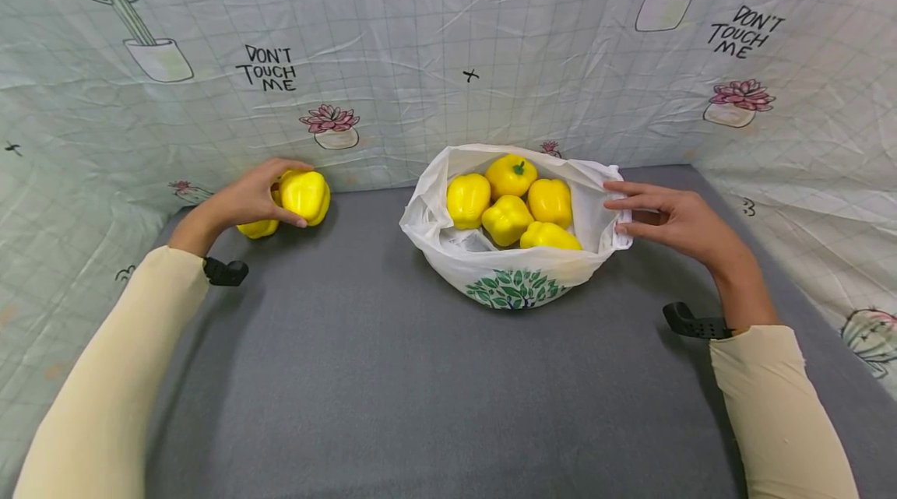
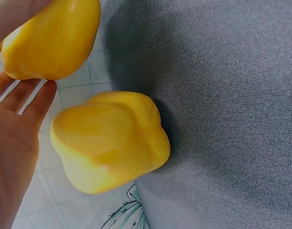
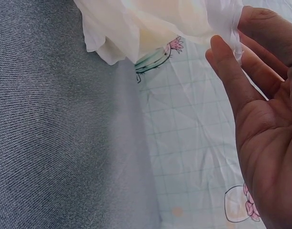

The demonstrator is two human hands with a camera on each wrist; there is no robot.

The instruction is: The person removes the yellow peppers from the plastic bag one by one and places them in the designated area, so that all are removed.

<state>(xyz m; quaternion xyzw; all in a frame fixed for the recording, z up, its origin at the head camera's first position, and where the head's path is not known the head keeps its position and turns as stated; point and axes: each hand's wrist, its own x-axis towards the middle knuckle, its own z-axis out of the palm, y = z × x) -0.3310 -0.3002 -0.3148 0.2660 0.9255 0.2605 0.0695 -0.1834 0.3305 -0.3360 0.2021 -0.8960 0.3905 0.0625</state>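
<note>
Arms outstretched, apart; left hand gripping pepper

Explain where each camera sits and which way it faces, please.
Head: on the head, facing forward and down to bag and table; sleeves, left grip and right grip show.
Left wrist: worn there, facing the left grip, which holds a pepper.
Right wrist: worn there, facing the right grip at the bag's edge.
Head and left wrist share the held pepper.
</note>
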